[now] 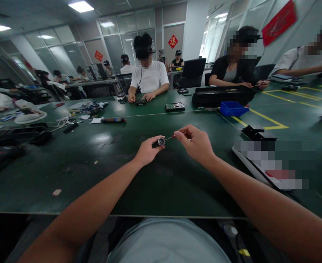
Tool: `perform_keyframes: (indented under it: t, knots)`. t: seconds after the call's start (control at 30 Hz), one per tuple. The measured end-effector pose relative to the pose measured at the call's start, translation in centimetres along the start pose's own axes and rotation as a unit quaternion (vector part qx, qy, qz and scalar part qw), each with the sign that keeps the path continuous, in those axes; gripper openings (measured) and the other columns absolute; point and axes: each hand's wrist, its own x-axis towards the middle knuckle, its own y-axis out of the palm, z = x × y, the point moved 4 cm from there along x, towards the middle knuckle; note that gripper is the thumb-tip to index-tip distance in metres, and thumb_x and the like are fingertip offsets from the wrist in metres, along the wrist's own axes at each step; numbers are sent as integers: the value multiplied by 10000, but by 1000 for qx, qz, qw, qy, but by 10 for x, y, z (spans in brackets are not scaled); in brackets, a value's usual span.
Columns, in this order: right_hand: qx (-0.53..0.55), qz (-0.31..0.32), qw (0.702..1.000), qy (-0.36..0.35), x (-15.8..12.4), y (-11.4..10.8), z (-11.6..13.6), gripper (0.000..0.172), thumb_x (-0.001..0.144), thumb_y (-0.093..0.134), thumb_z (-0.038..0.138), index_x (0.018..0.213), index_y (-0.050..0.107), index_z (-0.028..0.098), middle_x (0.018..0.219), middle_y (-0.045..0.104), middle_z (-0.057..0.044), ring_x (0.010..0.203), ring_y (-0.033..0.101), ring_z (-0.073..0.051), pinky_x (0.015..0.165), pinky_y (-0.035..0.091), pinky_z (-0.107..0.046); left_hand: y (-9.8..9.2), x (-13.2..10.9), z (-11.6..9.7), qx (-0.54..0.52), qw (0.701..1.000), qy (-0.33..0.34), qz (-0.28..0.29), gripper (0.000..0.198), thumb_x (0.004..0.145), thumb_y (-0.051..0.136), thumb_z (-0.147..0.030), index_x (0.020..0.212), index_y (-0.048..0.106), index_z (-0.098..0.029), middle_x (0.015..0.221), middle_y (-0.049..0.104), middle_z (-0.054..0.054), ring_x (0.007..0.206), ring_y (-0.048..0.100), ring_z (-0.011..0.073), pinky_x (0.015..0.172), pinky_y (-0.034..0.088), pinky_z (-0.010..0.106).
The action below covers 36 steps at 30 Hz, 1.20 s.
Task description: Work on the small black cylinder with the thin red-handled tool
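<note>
My left hand (147, 150) is closed round a small black cylindrical part (161, 141) with a silvery round end facing right and towards me. Its exact kind I cannot make out. Between the thumb and fingers of my right hand (193, 140) is a slim screwdriver (170, 137) with a reddish handle, mostly covered by the fingers. The thin metal shaft points left, and its tip reaches the silvery end of the cylinder. Both hands are held above the green tabletop (161, 193).
A screwdriver-like tool (113, 120) lies beyond my left hand. A circuit-board device (175, 106), a blue tray (233, 109) and a long black housing (223, 95) stand farther back. Black parts (258, 133) lie right. A co-worker (149, 76) sits opposite.
</note>
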Motion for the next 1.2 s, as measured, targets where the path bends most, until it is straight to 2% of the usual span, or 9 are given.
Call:
perform_keyframes:
  t: [0.1,0.2,0.37,0.5,0.7,0.8,0.97,1.07,1.2]
  knots:
    - [-37,-10,999,-3,0,-3,3,370,851,659,507,650,575,208,530,538,31,490,462,-118,521,325,-282,0,0,0,12,1000,4,1,416,844,714,-245,1255,651,-263,1279,659,23,1218,577,237,1108,388,417]
    - [-38,-5,999,-13,0,-3,4,378,848,668,496,633,548,209,512,506,40,476,434,-109,516,313,-279,-1,-1,0,21,1000,9,2,411,844,714,-242,1250,654,-265,1278,657,30,1215,575,243,1102,391,430]
    - [-26,27,998,-49,-2,-2,7,262,863,659,439,760,617,202,632,613,6,547,521,-132,534,362,-280,-1,-1,0,21,1000,14,2,401,847,711,-243,1244,656,-255,1267,661,39,1210,575,244,1101,391,433]
    - [-8,45,996,-82,-3,-1,10,137,878,637,337,899,646,202,769,693,-29,674,628,-172,597,437,-293,-1,0,2,17,1000,19,-1,395,845,715,-252,1236,660,-258,1260,664,39,1201,581,242,1099,391,429]
    - [-1,60,990,-128,-3,1,13,100,906,560,238,951,643,205,863,698,-45,783,655,-186,700,477,-316,0,0,1,15,1000,16,-2,396,842,715,-242,1234,661,-255,1254,664,44,1197,581,244,1099,390,434]
    - [-3,78,991,-112,-3,1,13,130,928,535,272,965,637,201,833,684,-37,747,635,-177,677,459,-304,1,0,2,13,1000,21,-4,393,839,717,-235,1229,664,-257,1235,672,44,1176,591,240,1091,397,431]
    - [-2,91,994,-66,-2,2,10,313,996,426,406,973,653,192,726,651,-18,640,588,-158,620,405,-292,2,0,4,13,1000,24,-2,395,835,721,-231,1226,664,-251,1224,675,48,1154,601,235,1079,408,422]
    - [-23,88,994,-55,-2,2,10,287,986,448,383,995,656,186,716,648,-18,623,574,-157,609,387,-291,1,0,3,18,1000,24,-2,394,835,723,-237,1224,666,-254,1223,675,48,1151,601,236,1073,412,422]
    - [-22,100,993,-52,-3,2,13,273,972,449,322,1132,611,171,677,627,0,570,538,-151,590,378,-290,1,0,0,20,1000,23,-1,390,834,719,-224,1220,668,-253,1224,675,49,1155,598,237,1077,408,427]
